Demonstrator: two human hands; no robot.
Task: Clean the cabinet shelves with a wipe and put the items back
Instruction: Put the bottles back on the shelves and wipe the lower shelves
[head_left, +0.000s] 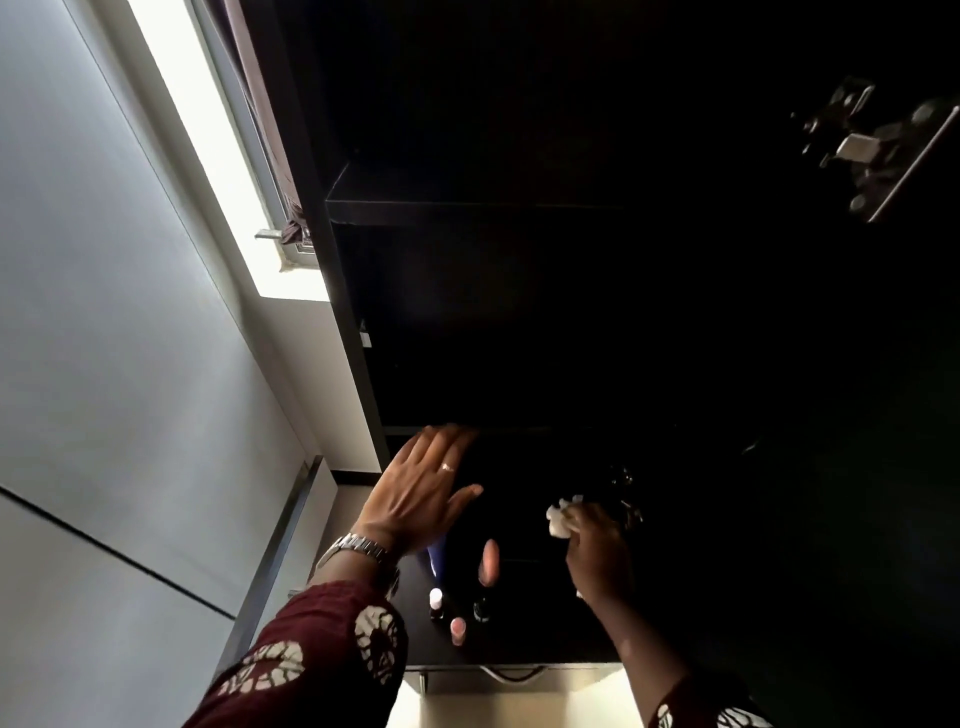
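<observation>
A dark cabinet (353, 208) fills the middle and right of the head view, its inside almost black. My left hand (421, 488) reaches in with fingers spread flat, fingertips at the front edge of a shelf (514, 430), holding nothing. My right hand (597, 545) is lower right, closed around a crumpled white wipe (561, 519) that sticks out at its top. Below the hands stand small bottles on a lower shelf: a white-capped one (435, 603), a pink one (458, 629), a dark one (481, 609) and a pink tube (490, 561). What the wipe touches is lost in the dark.
A metal door hinge (878, 150) shows at the upper right. A bright window (218, 156) with a tied curtain (293, 228) lies left of the cabinet, beside a pale wall (104, 312). A light surface (519, 696) shows below the cabinet's bottom edge.
</observation>
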